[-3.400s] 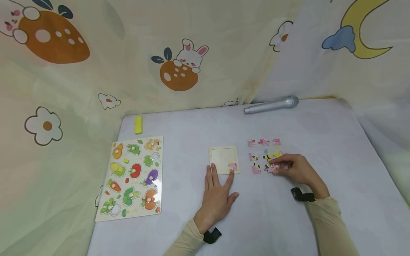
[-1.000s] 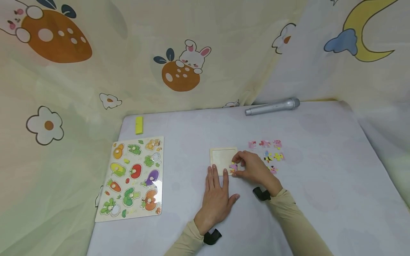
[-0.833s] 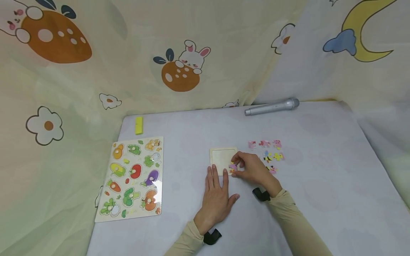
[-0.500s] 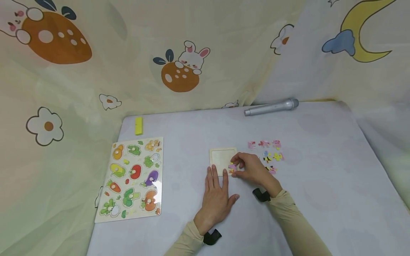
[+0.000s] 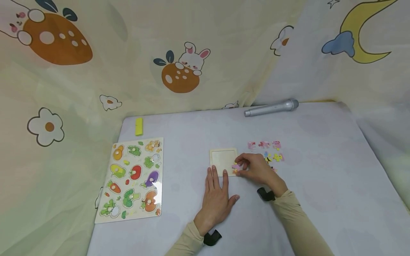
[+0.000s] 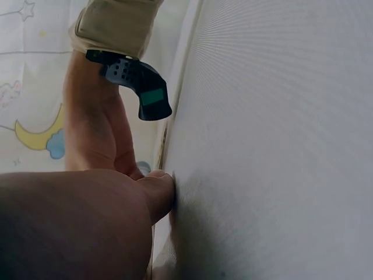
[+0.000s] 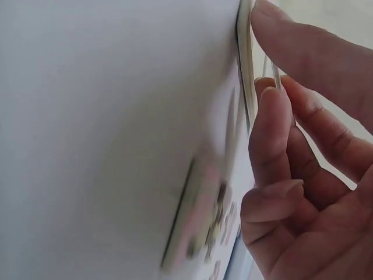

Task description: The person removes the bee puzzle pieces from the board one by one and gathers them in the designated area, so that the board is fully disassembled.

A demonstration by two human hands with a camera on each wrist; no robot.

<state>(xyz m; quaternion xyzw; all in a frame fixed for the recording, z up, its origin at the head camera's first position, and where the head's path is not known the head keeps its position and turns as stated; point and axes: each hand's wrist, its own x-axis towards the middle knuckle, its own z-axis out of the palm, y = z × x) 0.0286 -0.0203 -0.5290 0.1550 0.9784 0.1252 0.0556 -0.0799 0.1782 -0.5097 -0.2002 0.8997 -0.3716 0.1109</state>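
Observation:
A pale wooden puzzle tray (image 5: 215, 150) lies flat in the middle of the table. My left hand (image 5: 215, 201) lies palm down, fingers straight, with its fingertips on the tray's near edge. My right hand (image 5: 257, 169) pinches a small pink jigsaw piece (image 5: 236, 166) with yellow and orange marks at the tray's lower right corner. Its thin edge shows between thumb and fingers in the right wrist view. Beyond that hand, several loose jigsaw pieces (image 5: 264, 144) lie in rows, some hidden behind the hand. In the left wrist view, the left thumb (image 6: 158, 192) rests against the tabletop.
A vegetable peg puzzle board (image 5: 105, 174) lies at the table's left side. Behind it stands a yellow block (image 5: 138, 127). A silver microphone (image 5: 271, 108) lies along the back edge, in front of a printed curtain (image 5: 128, 64).
My right hand came left from the loose pieces to the tray's lower right corner. Just now it shifted slightly right, and the pink piece moved with it. The left hand stayed on the tray.

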